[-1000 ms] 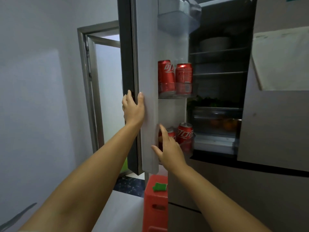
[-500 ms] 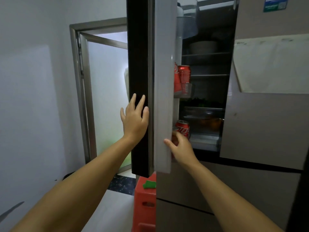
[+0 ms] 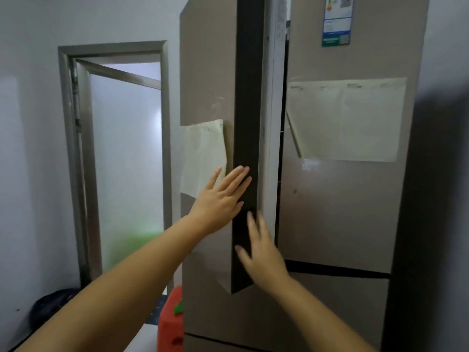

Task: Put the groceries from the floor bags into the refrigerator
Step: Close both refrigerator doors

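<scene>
The tan refrigerator fills the right half of the head view. Its upper left door point(image 3: 208, 85) stands only a narrow gap from shut, its dark edge facing me. My left hand point(image 3: 220, 199) lies flat with straight fingers on that door's outer face and dark edge. My right hand point(image 3: 261, 252) is just below, fingers straight, at the door's edge, blurred by motion. The upper right door point(image 3: 350, 199) is shut. The fridge's inside and the cans on the door shelves are hidden.
A red plastic stool point(image 3: 171, 323) with a green thing on it stands left of the fridge's base. A dark bag point(image 3: 50, 308) lies on the floor by the wall. A metal-framed doorway point(image 3: 121, 148) is behind on the left. Paper sheets hang on both doors.
The left fridge door has swung from wide open to almost shut, hiding the cans and shelves. My left hand moved onto its outer face; my right hand came off the inner edge.
</scene>
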`<state>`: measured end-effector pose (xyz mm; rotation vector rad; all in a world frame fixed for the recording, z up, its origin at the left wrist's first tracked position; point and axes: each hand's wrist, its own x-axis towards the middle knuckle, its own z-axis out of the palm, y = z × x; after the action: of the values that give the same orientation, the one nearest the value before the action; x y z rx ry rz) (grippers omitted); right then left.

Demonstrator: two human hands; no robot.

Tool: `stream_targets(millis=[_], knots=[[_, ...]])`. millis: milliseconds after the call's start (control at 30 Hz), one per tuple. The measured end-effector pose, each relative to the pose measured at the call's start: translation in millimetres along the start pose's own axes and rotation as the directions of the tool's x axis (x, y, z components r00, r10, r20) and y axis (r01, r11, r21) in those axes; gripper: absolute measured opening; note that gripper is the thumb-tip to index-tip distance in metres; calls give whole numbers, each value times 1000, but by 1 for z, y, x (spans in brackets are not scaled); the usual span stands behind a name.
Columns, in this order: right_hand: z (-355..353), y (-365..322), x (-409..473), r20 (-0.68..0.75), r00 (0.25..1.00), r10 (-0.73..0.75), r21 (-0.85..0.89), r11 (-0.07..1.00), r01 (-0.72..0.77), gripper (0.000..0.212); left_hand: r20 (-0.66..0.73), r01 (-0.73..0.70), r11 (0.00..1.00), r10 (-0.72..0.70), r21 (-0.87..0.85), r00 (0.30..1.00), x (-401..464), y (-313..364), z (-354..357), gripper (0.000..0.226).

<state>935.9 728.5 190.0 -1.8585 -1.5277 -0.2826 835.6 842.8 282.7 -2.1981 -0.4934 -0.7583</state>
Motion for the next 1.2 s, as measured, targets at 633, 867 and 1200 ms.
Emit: stream_targets(millis=[633,867,1200], knots=[[23,102,54,-419,865,-275,-91,961,261,59,-507,-210,977,161,-40,847,66,14,67,35],[-16,159,97,-623,745,-236,-229,967,115,38,-577,-215,973,127,-87,807,48,2,62,37],[-26,134,162,519,855,-13,-855,-20,519,48,-539,-195,974,105,-112,835,11,-23,53,37]])
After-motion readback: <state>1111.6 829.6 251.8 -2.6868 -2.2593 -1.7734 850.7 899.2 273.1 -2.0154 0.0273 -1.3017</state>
